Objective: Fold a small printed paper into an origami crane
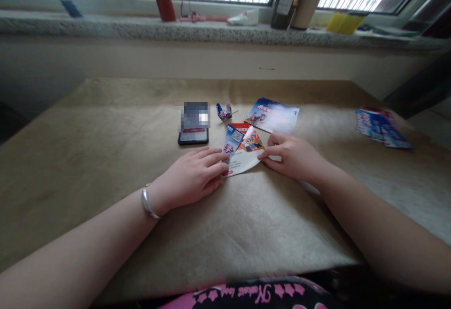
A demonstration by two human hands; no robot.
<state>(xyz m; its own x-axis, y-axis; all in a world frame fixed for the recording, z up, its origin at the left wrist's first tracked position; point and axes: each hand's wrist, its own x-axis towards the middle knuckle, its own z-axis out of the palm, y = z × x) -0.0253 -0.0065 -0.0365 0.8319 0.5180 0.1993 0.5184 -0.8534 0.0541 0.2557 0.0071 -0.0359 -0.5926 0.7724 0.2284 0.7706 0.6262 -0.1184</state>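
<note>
A printed paper leaflet (243,156), partly folded over on itself, lies on the table before me. Fingers stretched flat, my left hand (200,175) rests on its left edge, with a silver bangle on the wrist. My right hand (292,156) pinches the leaflet's right edge between thumb and fingers, and the paper curves up slightly there. Just beyond it stands a small folded paper figure (224,112) in blue and red print. Left of that figure is a phone (193,139), its screen blurred out.
Behind my right hand lies a blue printed sheet or stack (273,115). More blue leaflets (382,128) are fanned out at the far right of the brown table (123,158). A red container (165,6), a dark box (286,1) and a yellow item (345,22) stand on the stone windowsill (123,27).
</note>
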